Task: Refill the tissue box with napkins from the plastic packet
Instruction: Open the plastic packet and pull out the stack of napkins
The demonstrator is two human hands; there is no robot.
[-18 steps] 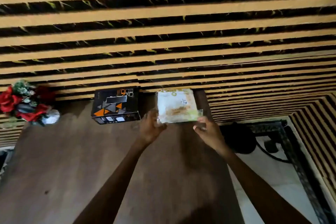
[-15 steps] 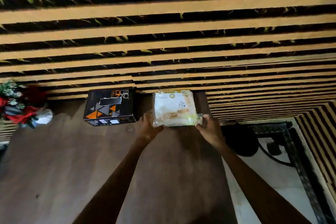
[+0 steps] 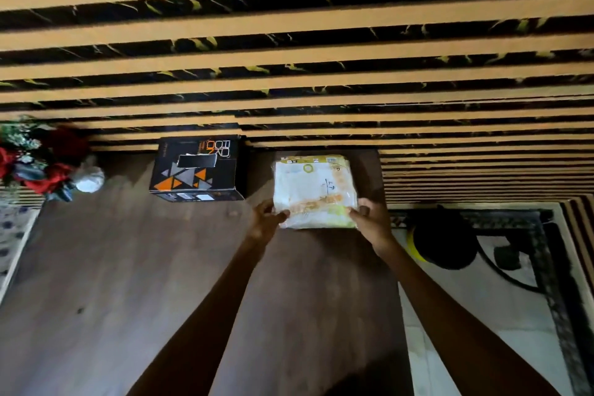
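Note:
A clear plastic packet of white napkins (image 3: 315, 190) lies near the far right corner of the brown wooden table (image 3: 128, 283). My left hand (image 3: 265, 219) grips its near left corner and my right hand (image 3: 373, 222) grips its near right corner. A black tissue box (image 3: 197, 167) with orange and grey triangles stands to the left of the packet, apart from it. Its top slot looks dark and no tissue shows in it.
A bunch of red flowers (image 3: 35, 161) with a white wrapped base stands at the table's far left. A wall of tan and black stripes (image 3: 289, 42) runs right behind the table. To the right, on the tiled floor, sits a round black and yellow object (image 3: 440, 241) with a cable.
Both hands have closed onto the packet's near corners. The view shifted slightly, so the box and flowers sit a little further left.

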